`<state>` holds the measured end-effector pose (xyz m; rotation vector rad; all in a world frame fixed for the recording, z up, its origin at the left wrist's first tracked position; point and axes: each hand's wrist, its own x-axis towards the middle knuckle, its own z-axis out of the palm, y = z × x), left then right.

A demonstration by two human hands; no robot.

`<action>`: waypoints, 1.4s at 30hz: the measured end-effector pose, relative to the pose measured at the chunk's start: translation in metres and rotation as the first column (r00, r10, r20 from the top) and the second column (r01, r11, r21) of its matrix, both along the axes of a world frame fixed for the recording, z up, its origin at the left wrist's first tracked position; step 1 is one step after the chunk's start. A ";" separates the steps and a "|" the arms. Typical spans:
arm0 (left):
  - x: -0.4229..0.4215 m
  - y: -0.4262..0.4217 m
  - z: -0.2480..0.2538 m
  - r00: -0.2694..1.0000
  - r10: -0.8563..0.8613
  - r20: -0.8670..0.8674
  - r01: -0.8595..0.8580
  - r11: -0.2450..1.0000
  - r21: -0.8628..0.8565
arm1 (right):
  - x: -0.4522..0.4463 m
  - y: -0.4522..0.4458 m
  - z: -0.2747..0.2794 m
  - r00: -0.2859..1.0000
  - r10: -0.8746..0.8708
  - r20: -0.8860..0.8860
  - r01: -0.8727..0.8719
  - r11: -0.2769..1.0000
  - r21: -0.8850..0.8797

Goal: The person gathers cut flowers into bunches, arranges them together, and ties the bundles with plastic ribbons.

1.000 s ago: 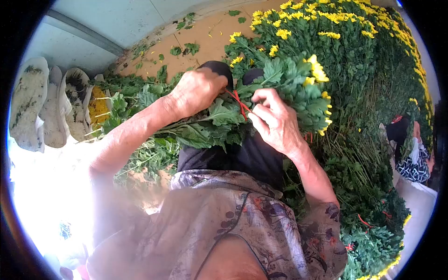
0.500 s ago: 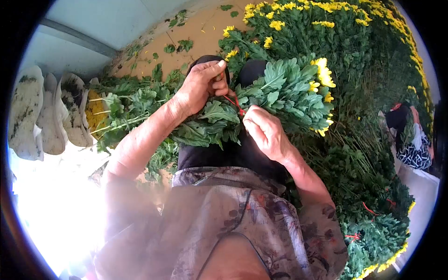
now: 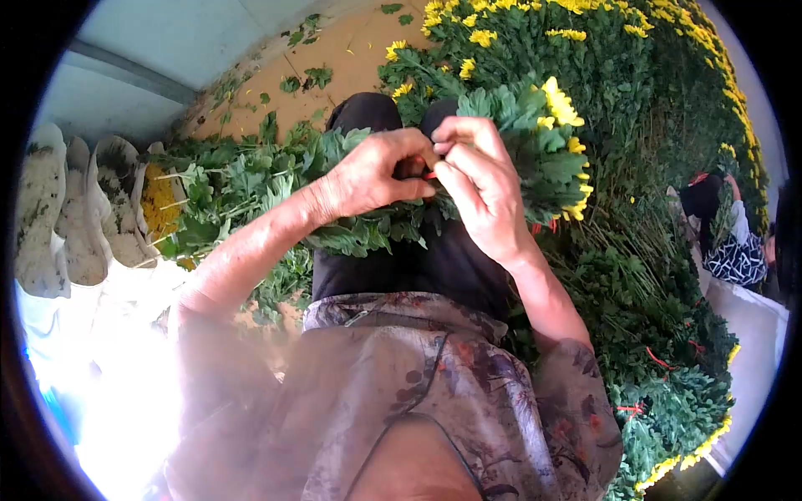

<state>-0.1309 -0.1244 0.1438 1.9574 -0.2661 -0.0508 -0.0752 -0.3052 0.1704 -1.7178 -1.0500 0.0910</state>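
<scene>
A bunch of yellow flowers (image 3: pixel 551 159) with leafy green stems lies across my lap, its blooms to the right. A bit of red tie (image 3: pixel 431 175) shows between my hands over the middle of the bunch. My left hand (image 3: pixel 380 171) is closed, thumb and fingers curled at the tie's left side. Close against it, my right hand (image 3: pixel 483 185) has bent fingers pinched at the tie's right side. The fingers cover most of the tie.
A large heap of yellow flowers (image 3: pixel 618 108) fills the right side. Tied bunches (image 3: pixel 668 417) lie at the lower right. Several white sacks (image 3: pixel 40 217) stand at the left, one with yellow contents (image 3: pixel 160 200). At the far right another person (image 3: pixel 735 255) is partly visible. Loose leaves (image 3: pixel 317 77) litter the floor.
My hands have come together over the tie after being slightly apart. My right hand has moved up, and less of the red tie shows. The view has shifted slightly.
</scene>
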 end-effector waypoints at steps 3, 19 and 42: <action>-0.008 0.000 0.007 0.999 0.003 0.041 -0.001 0.998 -0.066 | -0.003 0.010 -0.001 1.000 -0.009 0.018 0.009 1.000 -0.017; 0.002 0.023 -0.008 0.985 -0.052 -0.166 -0.021 0.913 -0.407 | 0.002 -0.004 -0.015 0.997 -0.055 0.059 0.073 0.926 -0.370; 0.009 0.014 0.002 0.996 0.057 -0.068 -0.068 0.983 -0.171 | 0.004 0.002 -0.023 0.991 -0.114 0.069 0.132 0.924 -0.359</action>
